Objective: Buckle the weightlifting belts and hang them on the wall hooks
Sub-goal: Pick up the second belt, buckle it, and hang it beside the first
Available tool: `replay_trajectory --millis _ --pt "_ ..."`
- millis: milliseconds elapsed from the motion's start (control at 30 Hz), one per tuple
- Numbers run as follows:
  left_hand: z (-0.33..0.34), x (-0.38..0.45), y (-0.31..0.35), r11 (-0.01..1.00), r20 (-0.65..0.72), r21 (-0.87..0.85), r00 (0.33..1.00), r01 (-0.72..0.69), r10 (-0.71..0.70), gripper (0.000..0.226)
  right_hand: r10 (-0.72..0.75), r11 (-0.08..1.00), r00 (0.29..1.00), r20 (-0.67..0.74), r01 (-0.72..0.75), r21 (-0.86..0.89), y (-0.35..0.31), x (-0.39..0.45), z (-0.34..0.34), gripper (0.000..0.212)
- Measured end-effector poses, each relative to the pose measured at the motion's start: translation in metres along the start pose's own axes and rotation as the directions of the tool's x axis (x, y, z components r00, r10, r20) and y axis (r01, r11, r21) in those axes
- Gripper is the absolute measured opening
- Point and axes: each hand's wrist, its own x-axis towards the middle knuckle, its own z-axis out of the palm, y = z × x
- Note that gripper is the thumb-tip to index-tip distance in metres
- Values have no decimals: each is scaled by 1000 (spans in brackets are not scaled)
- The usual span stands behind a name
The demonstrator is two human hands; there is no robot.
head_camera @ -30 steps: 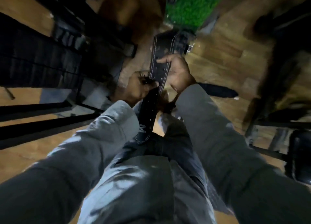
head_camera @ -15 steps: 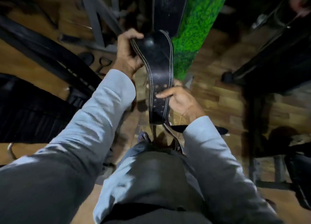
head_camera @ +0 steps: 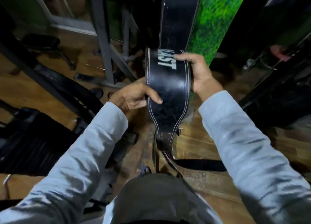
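Both hands grip a black leather weightlifting belt with white stitching. Left hand pinches its left edge. Right hand curls round its right edge

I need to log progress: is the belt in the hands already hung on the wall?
Not hung: both hands, left and right, hold the belt above the floor.

The scene is dim, with deep black shadow filling the left and right sides. Light falls from above onto the pale sleeves, which show smeared streaks of motion blur. The black belt carries a soft sheen and its white lettering is slightly smeared. The green panel is bright but blurred. Straight bars bend toward the edges from the wide lens
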Motion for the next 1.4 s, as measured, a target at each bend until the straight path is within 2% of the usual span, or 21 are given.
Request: replay_trajectory --millis 100,133,200,267,300,333,433,467,533,633,733,833,900,1000,1033,1100,1167,1233,1300,1333,1400 --pt "-30 -18 -10 992 16 -123 1000 -12 14 49 -64 986 997 34 68 -152 -1 -1 3 47" --pt "-40 -21 -7 986 25 -167 999 -18 22 59 -80 973 995 58 91 -211 1 -3 2 45" --pt "-43 -20 11 962 16 -266 998 -56 63 91 -63 971 994 87 81 -224 3 -7 -1 60" --pt "-32 -10 47 928 7 -339 986 -156 169 107 -38 969 993 107 63 -238 7 -13 -4 68" --pt "-22 -6 68 924 2 -321 976 -207 219 109 -40 953 991 131 78 -292 11 -14 -2 63" --pt "-11 -3 87 931 -41 -261 966 -257 255 100 -38 935 989 141 85 -343 15 -16 1 58" --pt "-6 12 119 932 -240 131 901 -339 362 31 -67 914 995 78 92 -395 19 -16 7 59" --pt "-9 16 121 910 -275 226 873 -347 401 27 -89 916 994 60 105 -388 14 -15 9 62" --pt "-11 18 120 881 -246 264 855 -393 456 33 -129 929 990 61 142 -343 -2 -15 17 65" --pt "-14 22 109 857 -208 277 844 -434 495 35 -225 937 969 102 244 -249 -40 -13 36 56" --pt "-16 23 91 861 -225 323 852 -393 473 33 -381 895 924 16 374 -243 -68 -6 56 59" --pt "-11 16 96 863 -242 316 846 -394 475 36 -506 817 863 14 484 -315 -71 -3 60 34" --pt "-2 10 123 853 -236 245 825 -460 513 50 -524 785 850 53 506 -357 -66 -5 60 35" --pt "17 3 172 802 -225 245 773 -545 594 77 -525 707 846 97 496 -504 -52 -3 51 35" --pt "22 2 185 806 -220 240 778 -542 589 75 -514 668 850 117 483 -566 -46 -3 50 34" --pt "32 7 196 811 -225 286 788 -510 574 49 -515 624 846 141 482 -615 -39 -6 48 28" --pt "36 12 190 774 -226 389 763 -499 606 24 -545 670 827 139 529 -521 -45 -12 50 19" --pt "36 17 177 728 -193 440 736 -526 649 28 -527 759 844 99 519 -394 -68 -17 54 44" --pt "42 20 167 704 -128 470 748 -533 651 34 -442 836 895 50 432 -338 -97 -20 59 77" --pt "45 21 161 692 -91 489 758 -531 646 35 -403 866 913 62 403 -298 -108 -22 62 82" --pt "52 26 147 681 -55 531 781 -505 622 26 -392 896 917 78 399 -196 -124 -23 70 74"
